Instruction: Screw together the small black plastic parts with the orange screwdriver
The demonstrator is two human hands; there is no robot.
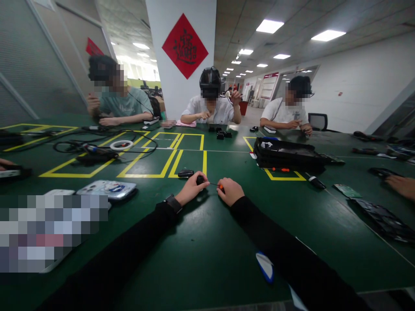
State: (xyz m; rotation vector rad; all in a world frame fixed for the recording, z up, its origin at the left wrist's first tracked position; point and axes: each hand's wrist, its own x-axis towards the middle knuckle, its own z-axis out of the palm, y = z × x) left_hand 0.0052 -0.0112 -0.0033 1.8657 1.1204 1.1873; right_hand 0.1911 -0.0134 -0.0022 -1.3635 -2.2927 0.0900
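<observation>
My left hand (pixel 192 188) is closed on a small black part (pixel 200 179) held just above the green table (pixel 207 242). My right hand (pixel 230 191) is closed around a small screwdriver with an orange handle (pixel 220 187); its thin shaft points left into the black part. Another small black piece (pixel 185 173) lies on the table just beyond my left hand. Both arms wear black sleeves, and a dark watch sits on my left wrist.
Yellow tape boxes (pixel 168 162) mark the table. A black tool case (pixel 287 154) lies to the right, phones (pixel 106 189) and cables (pixel 97 149) to the left. Three people sit across the table; other hands show at both edges.
</observation>
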